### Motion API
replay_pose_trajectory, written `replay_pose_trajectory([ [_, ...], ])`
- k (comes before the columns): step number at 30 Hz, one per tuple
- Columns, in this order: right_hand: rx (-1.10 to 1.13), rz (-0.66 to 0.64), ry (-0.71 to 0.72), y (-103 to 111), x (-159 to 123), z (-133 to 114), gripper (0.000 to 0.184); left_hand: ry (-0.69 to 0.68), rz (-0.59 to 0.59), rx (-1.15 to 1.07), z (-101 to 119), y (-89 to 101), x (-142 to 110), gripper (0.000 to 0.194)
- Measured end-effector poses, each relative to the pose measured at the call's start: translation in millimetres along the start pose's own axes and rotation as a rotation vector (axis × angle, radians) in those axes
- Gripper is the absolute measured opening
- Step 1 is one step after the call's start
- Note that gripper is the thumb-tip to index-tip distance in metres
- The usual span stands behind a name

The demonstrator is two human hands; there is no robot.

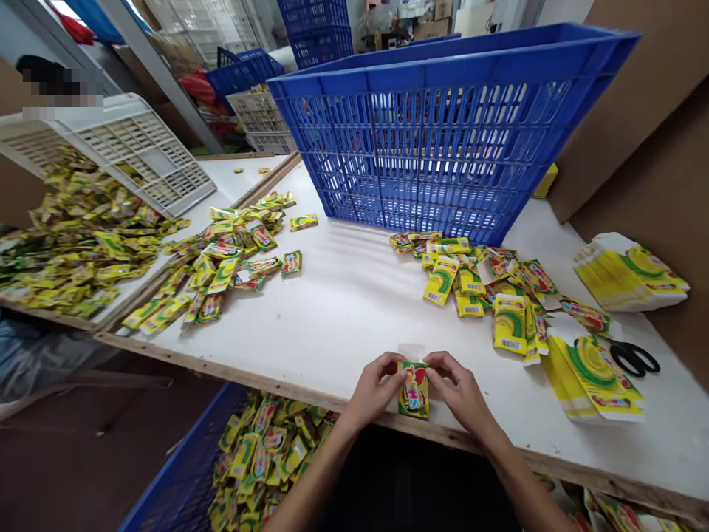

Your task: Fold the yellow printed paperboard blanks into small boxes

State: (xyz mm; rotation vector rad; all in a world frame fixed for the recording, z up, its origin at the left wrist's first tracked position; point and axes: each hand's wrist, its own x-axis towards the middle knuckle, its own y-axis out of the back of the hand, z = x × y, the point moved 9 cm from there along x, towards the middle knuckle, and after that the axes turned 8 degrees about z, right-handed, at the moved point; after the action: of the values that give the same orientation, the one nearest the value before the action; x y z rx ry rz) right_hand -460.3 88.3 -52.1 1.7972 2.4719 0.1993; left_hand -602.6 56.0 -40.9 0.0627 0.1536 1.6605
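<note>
At the table's front edge, both my hands hold one small yellow-green box [413, 395] with red and pink print. A pale flap stands out from its far end. My left hand [377, 386] pinches the left side near the top, thumb in front. On the opposite side, my right hand [455, 388] grips the upper right corner between thumb and fingers. Beyond them to the right lies a heap of similar small boxes [442, 281]. Another pile of small yellow packs [223, 273] lies to the left.
A blue crate [421, 148] stands at the back of the table. Flat carton stacks [581, 373] and black-handled scissors [633, 357] lie at right. Below the table edge, a blue bin [193, 451] is full of packs. A tipped white crate [147, 159] spills packs at left.
</note>
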Motion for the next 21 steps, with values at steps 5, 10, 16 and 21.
replay_pose_trajectory([
  [5,-0.057,0.034,0.046,2,2,-4,0.024,-0.043,0.005,-0.199,6,-17.3,6,0.028],
  [10,-0.002,0.175,0.055,9,-9,-5,0.028,-0.048,0.024,-0.161,10,-17.5,6,0.025],
  [16,-0.183,0.23,0.241,12,-17,-25,0.02,-0.098,0.089,0.012,22,-12.1,2,0.014],
  [21,-0.222,0.288,0.154,17,-12,-22,0.019,-0.002,0.176,-0.03,14,-12.3,5,0.012],
])
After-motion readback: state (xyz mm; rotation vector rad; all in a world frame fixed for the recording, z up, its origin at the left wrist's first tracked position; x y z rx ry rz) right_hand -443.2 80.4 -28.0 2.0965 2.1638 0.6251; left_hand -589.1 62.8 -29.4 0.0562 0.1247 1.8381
